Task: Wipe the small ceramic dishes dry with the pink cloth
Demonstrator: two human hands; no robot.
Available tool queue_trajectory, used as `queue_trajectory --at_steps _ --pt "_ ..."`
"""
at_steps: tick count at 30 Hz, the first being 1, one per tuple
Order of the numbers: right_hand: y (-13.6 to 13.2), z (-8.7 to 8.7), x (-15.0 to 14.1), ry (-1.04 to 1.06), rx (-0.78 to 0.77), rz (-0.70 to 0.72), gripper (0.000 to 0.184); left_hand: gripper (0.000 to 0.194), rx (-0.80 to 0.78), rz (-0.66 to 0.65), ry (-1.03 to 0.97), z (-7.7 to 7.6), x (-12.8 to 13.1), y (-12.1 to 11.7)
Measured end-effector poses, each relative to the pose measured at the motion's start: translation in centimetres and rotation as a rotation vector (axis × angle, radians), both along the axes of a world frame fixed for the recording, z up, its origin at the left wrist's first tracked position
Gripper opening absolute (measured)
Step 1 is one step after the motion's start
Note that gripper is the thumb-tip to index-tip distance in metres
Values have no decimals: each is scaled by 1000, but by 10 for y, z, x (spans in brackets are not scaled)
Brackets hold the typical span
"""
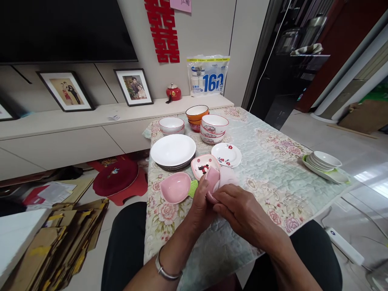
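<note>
My left hand (pixel 201 202) is closed round a small pink bowl (pixel 212 178), held tilted on its side above the table edge nearest me. My right hand (pixel 238 202) presses a thin white cloth or tissue (pixel 228 176) against that bowl, and its fingers partly cover both. Just left of my hands lies a pink peach-shaped dish (pixel 176 188) with a green leaf-like handle (pixel 193 187). Behind them is a square pink-rimmed dish (pixel 198 162) with a dark animal picture, partly hidden by the held bowl. White plates with red flowers (pixel 226 153) sit close by.
Farther back stand a stack of large white plates (pixel 173 149), white bowls (pixel 171 124), orange bowls (pixel 197 112) and red-rimmed bowls (pixel 214 123). Small dishes (pixel 327 159) rest on a green-edged tray (pixel 324 173) near the right edge. A floral cloth (pixel 254 161) covers the table.
</note>
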State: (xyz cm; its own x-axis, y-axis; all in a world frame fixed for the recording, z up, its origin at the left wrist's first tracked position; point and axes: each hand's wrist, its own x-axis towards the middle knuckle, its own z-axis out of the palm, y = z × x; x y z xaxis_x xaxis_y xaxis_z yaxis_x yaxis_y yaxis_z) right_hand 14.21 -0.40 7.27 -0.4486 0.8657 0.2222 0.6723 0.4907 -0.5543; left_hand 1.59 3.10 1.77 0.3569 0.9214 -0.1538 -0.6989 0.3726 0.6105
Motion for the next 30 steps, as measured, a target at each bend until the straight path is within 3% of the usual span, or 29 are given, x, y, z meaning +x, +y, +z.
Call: queue_trajectory --at_steps 5,8,10,15,19,23,27,30 --pt "0 6 24 15 -60 157 14 52 -103 -61 -153 5 0 6" --pt "-3 2 32 6 -50 186 50 60 -157 -123 -189 6 -1 8" --pt "-3 -3 30 -37 -35 139 58 62 -176 -137 -193 8 -1 9" --pt "1 -15 10 -95 160 13 43 73 -180 -207 -206 13 -2 9" --pt "1 -18 4 -56 272 -48 23 77 -116 -263 -233 9 -3 8" --pt "1 -21 1 -32 288 -126 11 66 -51 -165 -180 4 1 5" --pt "1 -23 -1 1 273 -231 17 46 38 20 -96 4 6 3" --pt "1 -23 -1 36 254 -280 17 47 67 58 -48 4 5 1"
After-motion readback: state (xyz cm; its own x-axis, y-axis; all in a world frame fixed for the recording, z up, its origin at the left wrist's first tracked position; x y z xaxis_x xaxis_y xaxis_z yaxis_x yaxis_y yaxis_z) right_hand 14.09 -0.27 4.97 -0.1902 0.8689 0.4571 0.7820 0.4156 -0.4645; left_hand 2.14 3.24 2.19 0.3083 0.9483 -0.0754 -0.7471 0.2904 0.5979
